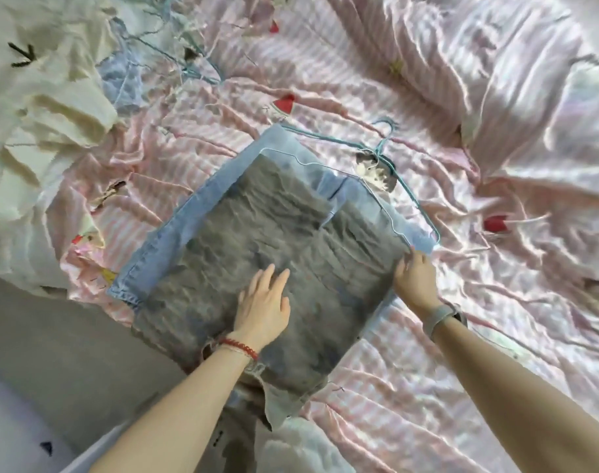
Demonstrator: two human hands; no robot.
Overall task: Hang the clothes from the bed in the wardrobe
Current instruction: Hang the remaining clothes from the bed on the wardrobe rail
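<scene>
So I'm looking down at the bed point(427, 80) and the jeans point(257, 240) are lying folded flat in the middle of the pink striped sheet, draped over the bar of a thin teal wire hanger point(388, 141) whose hook is sticking out toward the far side. My guess is they're being laid out flat like this so the fold sits square on the hanger before lifting.

The left hand point(264, 302) is resting palm-down on the denim with fingers straight and spread, probably pinning or smoothing the cloth. The right hand point(415, 278) is at the right edge, fingers curling at the denim edge where the hanger's corner is, likely tugging it even; I can't tell if wire is in that grip too.

The jeans are looking inside-out-ish: a grey, wrinkly middle with light blue bands and stitched hems along the edges. More hangers point(175, 52) and a cream garment point(42, 80) are piling up at the far left.
</scene>
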